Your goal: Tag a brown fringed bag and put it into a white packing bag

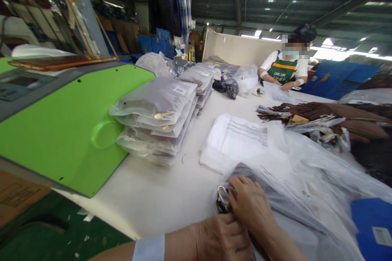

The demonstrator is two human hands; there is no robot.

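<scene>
My left hand (226, 236) comes in from the lower left, its wrist wrapped in a white band. Its fingers are curled closed, and what they hold is hidden beneath them. My right hand (251, 202) lies just above and to its right, touching it, with fingers bent over the end of a grey fabric item (241, 171). A shiny metal ring and dark metal fittings (223, 197) show beside the right fingertips. Clear plastic (306, 195) lies around and over the grey fabric. Directly beyond the hands sits a stack of white plastic bags (241, 138) with printed lines.
Bagged grey goods (159, 102) are piled on the white table (159, 195). A green machine (70, 118) stands left. Brown fringed pieces (330, 118) and a blue labelled sheet (372, 224) lie right. Across the table, a co-worker in a green apron (284, 69) handles clear plastic.
</scene>
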